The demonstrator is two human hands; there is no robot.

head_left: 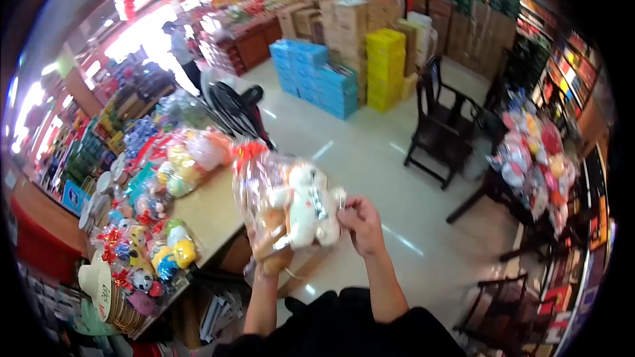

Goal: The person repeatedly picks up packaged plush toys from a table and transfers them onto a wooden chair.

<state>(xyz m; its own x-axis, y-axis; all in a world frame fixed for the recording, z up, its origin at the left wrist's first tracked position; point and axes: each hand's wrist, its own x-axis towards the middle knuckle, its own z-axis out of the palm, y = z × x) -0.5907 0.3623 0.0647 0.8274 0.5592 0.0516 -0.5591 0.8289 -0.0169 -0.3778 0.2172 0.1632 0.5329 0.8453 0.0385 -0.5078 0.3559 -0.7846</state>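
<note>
A white plush bear [308,203] in a clear plastic bag [246,188] is held up in front of me, with a red bow [249,152] at the bag's top. Something brown shows through the wrap at its lower left. My left hand [274,263] supports the bag from below, its fingers partly hidden behind it. With thumb and fingers pinched together, my right hand [364,226] grips the right edge by the bear's paw.
Several wrapped plush toys [173,251] crowd the table [210,215] at left, near straw hats [106,291]. Blue boxes [311,79] and yellow boxes [385,69] are stacked ahead. Dark wooden chairs [442,125] stand right, beside more toys [536,158]. A person [180,53] stands far left.
</note>
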